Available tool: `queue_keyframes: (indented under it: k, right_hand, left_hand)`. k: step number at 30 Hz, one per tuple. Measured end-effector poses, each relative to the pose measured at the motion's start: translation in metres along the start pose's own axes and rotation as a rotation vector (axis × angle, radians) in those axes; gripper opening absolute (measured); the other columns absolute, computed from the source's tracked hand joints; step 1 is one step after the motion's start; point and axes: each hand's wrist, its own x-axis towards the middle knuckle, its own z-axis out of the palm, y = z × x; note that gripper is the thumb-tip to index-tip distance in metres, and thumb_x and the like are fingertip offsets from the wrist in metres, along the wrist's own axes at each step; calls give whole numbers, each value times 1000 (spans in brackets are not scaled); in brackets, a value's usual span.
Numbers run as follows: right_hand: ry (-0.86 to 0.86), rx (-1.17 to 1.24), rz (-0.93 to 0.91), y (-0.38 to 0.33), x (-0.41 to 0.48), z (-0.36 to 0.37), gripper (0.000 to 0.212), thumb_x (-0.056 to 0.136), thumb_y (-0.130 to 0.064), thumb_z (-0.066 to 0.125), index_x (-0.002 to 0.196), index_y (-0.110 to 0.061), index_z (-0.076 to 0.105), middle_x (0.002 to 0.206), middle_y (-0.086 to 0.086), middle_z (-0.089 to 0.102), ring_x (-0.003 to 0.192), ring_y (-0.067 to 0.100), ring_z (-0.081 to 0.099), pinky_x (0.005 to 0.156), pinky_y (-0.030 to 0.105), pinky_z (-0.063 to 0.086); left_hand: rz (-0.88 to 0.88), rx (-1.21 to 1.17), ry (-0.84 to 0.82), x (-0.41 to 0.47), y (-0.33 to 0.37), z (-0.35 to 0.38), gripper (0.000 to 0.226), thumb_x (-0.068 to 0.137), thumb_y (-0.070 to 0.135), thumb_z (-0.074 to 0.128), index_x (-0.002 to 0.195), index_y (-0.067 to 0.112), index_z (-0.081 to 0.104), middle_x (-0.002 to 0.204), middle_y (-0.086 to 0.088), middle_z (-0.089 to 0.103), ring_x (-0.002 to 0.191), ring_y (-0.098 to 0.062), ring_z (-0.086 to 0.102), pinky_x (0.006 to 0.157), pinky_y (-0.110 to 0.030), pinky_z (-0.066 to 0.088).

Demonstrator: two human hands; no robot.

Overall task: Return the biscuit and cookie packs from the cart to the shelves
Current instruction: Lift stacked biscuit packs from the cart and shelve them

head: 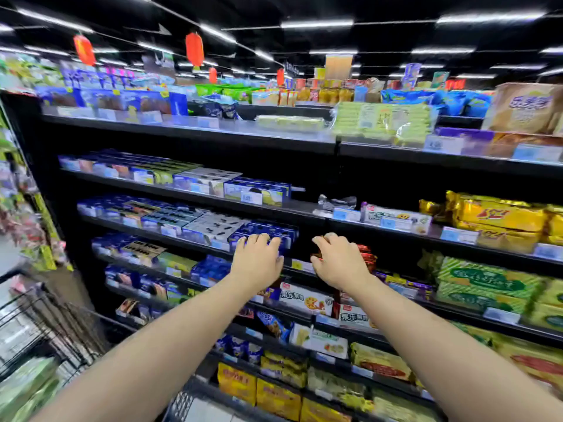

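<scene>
right hand point(339, 263) is curled round one red pack point(367, 257) that pokes out right of its knuckles. left hand point(257, 261) is flat, straight fingers touching one blue box point(269, 228).

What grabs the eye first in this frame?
Two bare arms reach in at centre: the left hand touches blue boxes, and the right hand grips a red pack at a shelf edge. Red lanterns hang from the dark ceiling at top left. A wire cart sits at lower left.
</scene>
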Motion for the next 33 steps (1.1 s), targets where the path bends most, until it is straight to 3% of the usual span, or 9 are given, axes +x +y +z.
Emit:
queue_keyframes:
  k: [8,18,21,30,33]
  right_hand:
    - [-262,57,-205,-185,5,95,51,99,-47,47,145,-25,42,136,8,52,120,33,54,92,45,49]
    - [-535,104,-460,-410,-11,184,50,99,-46,47,143,-24,42,136,10,51,121,35,54,96,47,47]
    - [-602,117,-509,-451,-11,204,53,98,-46,49,146,-27,39,139,10,48,126,35,51,101,47,44]
    - [-700,122,-639,-529,51,245,49,98,-41,49,143,-23,43,137,12,51,126,34,53,101,45,46]
    - [-727,157,-652,-551,85,254,48,99,-40,51,143,-23,43,137,10,49,125,34,53,100,45,46]
  left_hand:
    - [-185,62,-239,-136,-160,49,36,99,40,40,127,19,50,126,-5,60,117,-33,55,100,-46,43]
    - [-447,39,-489,-286,-335,71,26,95,29,47,118,18,53,120,-10,61,113,-34,58,92,-44,44]
    - [-486,35,-558,-310,-365,80,28,91,26,60,117,17,54,119,-10,60,112,-32,57,91,-45,45]
    - [-617,39,-623,-318,-444,110,37,96,39,59,123,15,52,121,-9,62,110,-32,61,93,-45,48]
    - [-650,81,-645,-308,-475,111,39,94,34,59,129,17,51,120,-9,63,111,-31,61,93,-45,47]
